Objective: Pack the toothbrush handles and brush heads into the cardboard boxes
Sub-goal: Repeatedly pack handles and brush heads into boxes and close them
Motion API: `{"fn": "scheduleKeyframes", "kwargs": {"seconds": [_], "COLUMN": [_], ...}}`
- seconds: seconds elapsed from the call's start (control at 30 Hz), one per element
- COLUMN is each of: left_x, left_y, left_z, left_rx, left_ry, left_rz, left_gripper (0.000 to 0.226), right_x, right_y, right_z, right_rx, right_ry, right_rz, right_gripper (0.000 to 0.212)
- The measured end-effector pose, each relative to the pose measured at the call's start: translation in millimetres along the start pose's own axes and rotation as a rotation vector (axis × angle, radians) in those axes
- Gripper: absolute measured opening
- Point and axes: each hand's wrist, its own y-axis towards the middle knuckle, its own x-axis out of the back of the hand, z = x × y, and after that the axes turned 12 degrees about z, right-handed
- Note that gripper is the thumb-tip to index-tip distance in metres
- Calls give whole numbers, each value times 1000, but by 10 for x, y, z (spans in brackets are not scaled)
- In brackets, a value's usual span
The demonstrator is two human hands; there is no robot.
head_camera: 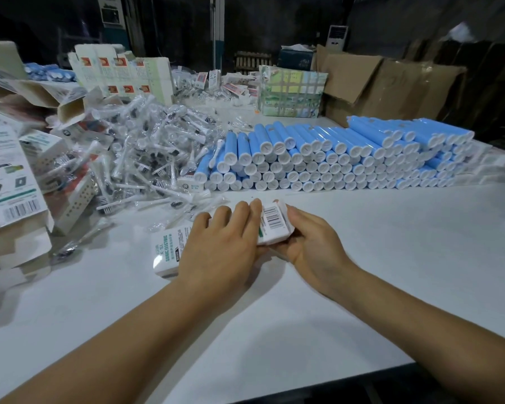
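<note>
A white cardboard box (169, 252) with green print and a barcode lies on the white table (362, 258) in front of me. My left hand (219, 246) lies over its middle with fingers stretched along the top. My right hand (312, 237) grips the box's right end, thumb by the end flap. Behind them a stack of blue toothbrush handles (333, 158) with white caps lies in rows. Left of it sits a heap of brush heads (146, 153) in clear wrappers. What is inside the box is hidden.
Folded and open white retail boxes (15, 182) crowd the left side. Flat printed box blanks (123, 74) and a patterned carton (292, 94) stand at the back, with brown cardboard cartons (391, 88) at the far right. The table's near edge runs along the bottom right.
</note>
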Motion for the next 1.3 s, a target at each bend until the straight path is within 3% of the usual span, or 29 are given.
{"fn": "scheduleKeyframes", "kwargs": {"seconds": [0.23,0.43,0.67,0.8,0.93,1.1,1.3], "left_x": [-29,-46,-17,39,36,19,44], "left_y": [9,19,17,18,12,41,34], "left_z": [1,-19,-89,-119,-94,-84,-109], "left_rx": [8,4,-23,19,35,53,66], "left_ry": [-13,-23,49,55,22,-9,-3], "left_rz": [-63,-70,-17,24,25,1,-54], "left_gripper": [73,77,74,72,74,74,71], "right_x": [27,9,-25,-12,-3,-52,-53], "right_y": [12,30,35,37,27,-19,-49], "right_z": [12,-14,-53,-90,-124,-137,-177], "right_rx": [-6,24,42,61,50,99,120], "right_ry": [67,-54,-169,-102,-399,-656,-924], "right_rz": [6,-107,-273,-215,-214,-236,-256], "right_gripper": [30,43,36,36,47,25,42]}}
